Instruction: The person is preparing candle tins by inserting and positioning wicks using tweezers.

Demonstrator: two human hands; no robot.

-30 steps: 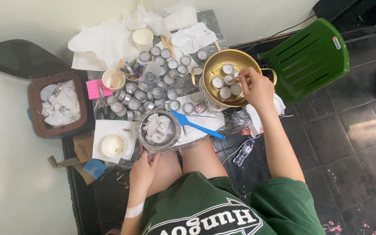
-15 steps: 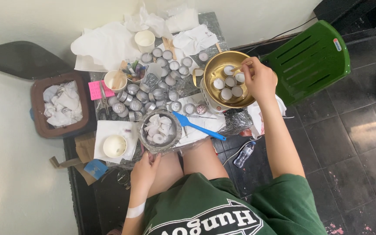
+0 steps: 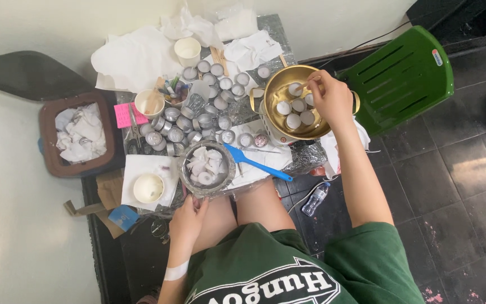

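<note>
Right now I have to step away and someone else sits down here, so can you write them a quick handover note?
Right hand: over the gold pot, fingertips pinching a white wax disc at its far side.
Left hand: gripping the near rim of the glass bowl of white wax pieces.
Done: about five discs lie in the pot.
Left: the bowl still holds many pieces; many small metal cups stand on the table, contents unclear. A blue spatula lies between bowl and pot.

A dark green short-sleeved shirt with white lettering; a white band wraps the left wrist.
</note>
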